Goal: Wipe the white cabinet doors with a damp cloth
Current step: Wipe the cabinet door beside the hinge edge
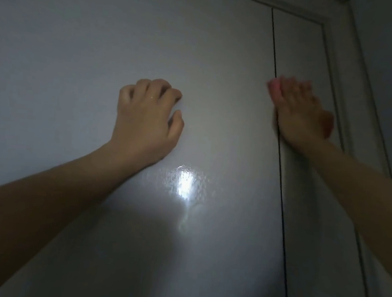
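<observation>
- Both forearms are showing bare, no sleeves reaching the wrists.
- The left hand [145,118] is wearing a thin ring [152,97], glinting toward twelve o'clock.

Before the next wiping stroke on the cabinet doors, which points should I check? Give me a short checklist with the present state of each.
1. Pink cloth under right hand: ok, an edge shows at the fingertips.
2. Cloth damp: cannot tell.
3. Right hand against the narrow right door, beside the gap: ok, though blurred.
4. Left hand braced on the wide left door, fingers curled, holding nothing: ok.
5. Left door wiped: cannot tell; only a bright reflection shows.
</observation>
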A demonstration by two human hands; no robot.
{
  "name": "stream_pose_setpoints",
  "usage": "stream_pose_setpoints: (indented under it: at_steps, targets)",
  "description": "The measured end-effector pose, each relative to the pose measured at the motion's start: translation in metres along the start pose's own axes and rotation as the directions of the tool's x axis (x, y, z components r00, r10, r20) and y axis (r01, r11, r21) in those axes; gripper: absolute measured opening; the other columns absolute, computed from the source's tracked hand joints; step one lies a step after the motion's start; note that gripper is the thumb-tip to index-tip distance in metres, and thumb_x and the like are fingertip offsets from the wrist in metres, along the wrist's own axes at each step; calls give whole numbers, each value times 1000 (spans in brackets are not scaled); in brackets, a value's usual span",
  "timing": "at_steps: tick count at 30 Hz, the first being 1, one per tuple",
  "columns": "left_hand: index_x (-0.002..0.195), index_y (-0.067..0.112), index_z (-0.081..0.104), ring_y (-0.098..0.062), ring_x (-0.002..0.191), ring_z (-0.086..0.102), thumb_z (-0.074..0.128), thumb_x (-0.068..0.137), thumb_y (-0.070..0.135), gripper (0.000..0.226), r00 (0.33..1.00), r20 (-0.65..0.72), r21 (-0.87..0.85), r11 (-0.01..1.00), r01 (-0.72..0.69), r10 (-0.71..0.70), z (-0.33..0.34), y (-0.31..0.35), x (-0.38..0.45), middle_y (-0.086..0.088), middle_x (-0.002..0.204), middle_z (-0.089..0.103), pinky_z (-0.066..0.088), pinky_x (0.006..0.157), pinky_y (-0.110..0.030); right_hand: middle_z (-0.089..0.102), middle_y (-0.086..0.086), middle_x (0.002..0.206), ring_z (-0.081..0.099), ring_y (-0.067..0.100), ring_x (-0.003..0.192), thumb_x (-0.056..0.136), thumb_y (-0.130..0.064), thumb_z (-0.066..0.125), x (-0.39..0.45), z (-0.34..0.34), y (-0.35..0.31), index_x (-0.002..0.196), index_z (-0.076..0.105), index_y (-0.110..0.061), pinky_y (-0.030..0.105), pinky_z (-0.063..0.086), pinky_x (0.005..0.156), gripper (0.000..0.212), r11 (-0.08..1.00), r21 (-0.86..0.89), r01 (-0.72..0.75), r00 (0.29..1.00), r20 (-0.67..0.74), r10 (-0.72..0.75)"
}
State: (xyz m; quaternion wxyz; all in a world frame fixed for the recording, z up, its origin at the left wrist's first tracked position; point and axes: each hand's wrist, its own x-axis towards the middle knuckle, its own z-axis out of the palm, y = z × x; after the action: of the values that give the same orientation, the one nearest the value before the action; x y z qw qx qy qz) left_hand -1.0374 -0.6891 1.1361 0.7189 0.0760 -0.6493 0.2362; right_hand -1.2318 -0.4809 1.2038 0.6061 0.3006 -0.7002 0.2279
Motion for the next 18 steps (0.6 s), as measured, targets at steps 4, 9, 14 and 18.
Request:
stream_pose_setpoints:
  at_steps: [4,9,14,18]
  targets:
    - [117,8,59,-33,112,47,40,88,29,41,1000,-19,7,1000,-4,4,2,2,1,-12,119,56,26,89,-40,5,7,160,-1,28,147,95,-28,6,-40,9,-31,153,7,-18,42,1,119,59,998,53,45,997,-59,-42]
    - [116,7,60,-34,110,48,41,88,29,40,999,-34,17,1000,-7,7,3,3,0,-14,118,57,27,86,-40,25,1,156,12,24,146,95,-32,28,-151,30,-57,149,25,-25,48,13,116,55,819,155,553,832,-54,-552]
    - [118,8,59,-32,112,48,42,88,27,39,1000,-16,12,1000,-10,10,3,3,-2,-13,118,56,26,89,-39,-2,10,160,-8,27,146,95,-40,3,-51,11,-11,151,2,-23,41,-3,118,59,992,36,120,992,23,-121]
    - [118,7,59,-33,114,48,43,87,26,40,1000,-4,-2,1000,6,-6,0,5,-2,-13,119,56,25,91,-38,-11,17,158,-13,36,144,89,-33,-11,-73,17,-31,151,-11,-15,47,-9,117,64,994,-26,110,992,60,-108]
